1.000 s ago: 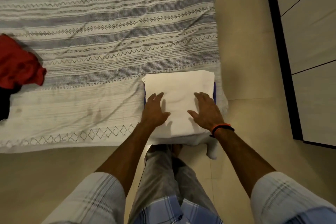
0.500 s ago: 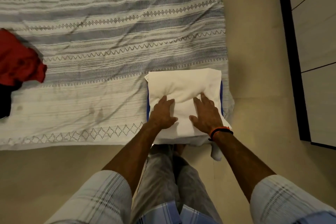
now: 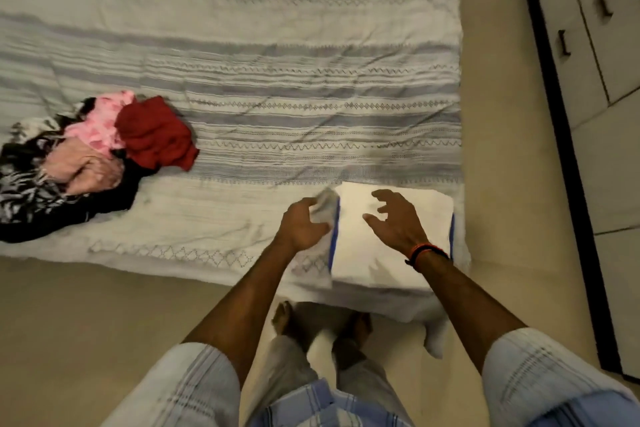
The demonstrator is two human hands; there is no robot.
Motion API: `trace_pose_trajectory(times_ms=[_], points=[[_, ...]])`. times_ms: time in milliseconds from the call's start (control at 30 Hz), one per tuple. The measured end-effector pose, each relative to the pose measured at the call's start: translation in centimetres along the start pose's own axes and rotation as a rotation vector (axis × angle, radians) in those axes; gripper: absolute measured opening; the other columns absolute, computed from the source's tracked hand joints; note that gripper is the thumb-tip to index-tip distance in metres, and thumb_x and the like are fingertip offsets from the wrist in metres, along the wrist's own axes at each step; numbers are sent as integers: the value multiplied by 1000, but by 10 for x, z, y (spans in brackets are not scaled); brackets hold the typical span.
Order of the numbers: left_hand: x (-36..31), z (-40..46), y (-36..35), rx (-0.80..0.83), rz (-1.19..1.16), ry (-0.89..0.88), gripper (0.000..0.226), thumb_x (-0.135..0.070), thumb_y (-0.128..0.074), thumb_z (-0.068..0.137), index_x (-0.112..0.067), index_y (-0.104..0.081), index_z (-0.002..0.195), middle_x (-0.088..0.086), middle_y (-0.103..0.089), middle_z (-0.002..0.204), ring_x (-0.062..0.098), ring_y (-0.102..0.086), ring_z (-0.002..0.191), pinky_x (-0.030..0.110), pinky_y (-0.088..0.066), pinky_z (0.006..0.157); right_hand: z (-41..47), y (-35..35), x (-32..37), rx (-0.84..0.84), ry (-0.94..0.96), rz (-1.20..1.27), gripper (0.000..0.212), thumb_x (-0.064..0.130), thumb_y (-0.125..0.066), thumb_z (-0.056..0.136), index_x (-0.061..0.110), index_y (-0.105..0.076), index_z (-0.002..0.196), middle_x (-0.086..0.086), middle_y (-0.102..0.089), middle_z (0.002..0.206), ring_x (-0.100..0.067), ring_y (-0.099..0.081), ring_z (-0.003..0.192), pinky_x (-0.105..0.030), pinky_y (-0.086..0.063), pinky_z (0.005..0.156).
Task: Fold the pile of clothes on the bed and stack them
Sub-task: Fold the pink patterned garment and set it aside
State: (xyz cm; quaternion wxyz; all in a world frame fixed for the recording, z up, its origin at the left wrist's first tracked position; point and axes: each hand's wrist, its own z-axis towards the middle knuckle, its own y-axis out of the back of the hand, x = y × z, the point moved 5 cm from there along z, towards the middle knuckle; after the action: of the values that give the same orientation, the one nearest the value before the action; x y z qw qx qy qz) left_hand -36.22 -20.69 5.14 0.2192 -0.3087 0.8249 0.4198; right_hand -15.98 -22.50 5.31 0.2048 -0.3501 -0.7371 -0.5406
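We see a dim, warm, yellowish indoor light and soft shadows beneath both hands. Motion blur smears the left hand (image 3: 301, 225) and the clothes pile (image 3: 86, 163). Wide-angle distortion bends the wardrobe (image 3: 595, 80) at our right edge.

— Where are your hands?
— Both my arms reach forward, bare below rolled sleeves. My left hand (image 3: 303, 224) is curled, its fingers closed on a blurred bit of pale cloth (image 3: 325, 206).
— And the right?
— My right hand (image 3: 394, 218) hangs just right of the left, palm down, fingers spread and loosely bent, holding nothing. A band circles that wrist.
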Motion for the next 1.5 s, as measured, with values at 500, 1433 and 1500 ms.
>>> trace_pose_trajectory(times_ms=[500, 1433, 1500], points=[[196, -42, 244, -333, -269, 152, 63, -26, -76, 85, -10, -48, 138, 8, -52, 141, 26, -53, 126, 34, -47, 100, 26, -187, 241, 143, 199, 16, 45, 23, -73, 87, 11, -56, 127, -7, -59, 126, -15, -62, 91, -26, -47, 77], [409, 58, 441, -481, -594, 557, 35, -17, -74, 86, -6, -64, 117, 7, -69, 111, 19, -63, 105, 28, -48, 95, 217, -435, 467, 554, 331, -230, 30, 6, -69, 84, 5, -64, 113, -3, -67, 96, -22, -66, 93, -31, -50, 90], [420, 76, 448, -451, -614, 569, 34, -16, -72, 86, -9, -63, 119, 4, -67, 107, 19, -63, 105, 28, -48, 93, 225, -449, 473, 558, 346, -281, 28, 10, -69, 83, 6, -66, 111, -8, -72, 101, -26, -67, 96, -34, -50, 88]])
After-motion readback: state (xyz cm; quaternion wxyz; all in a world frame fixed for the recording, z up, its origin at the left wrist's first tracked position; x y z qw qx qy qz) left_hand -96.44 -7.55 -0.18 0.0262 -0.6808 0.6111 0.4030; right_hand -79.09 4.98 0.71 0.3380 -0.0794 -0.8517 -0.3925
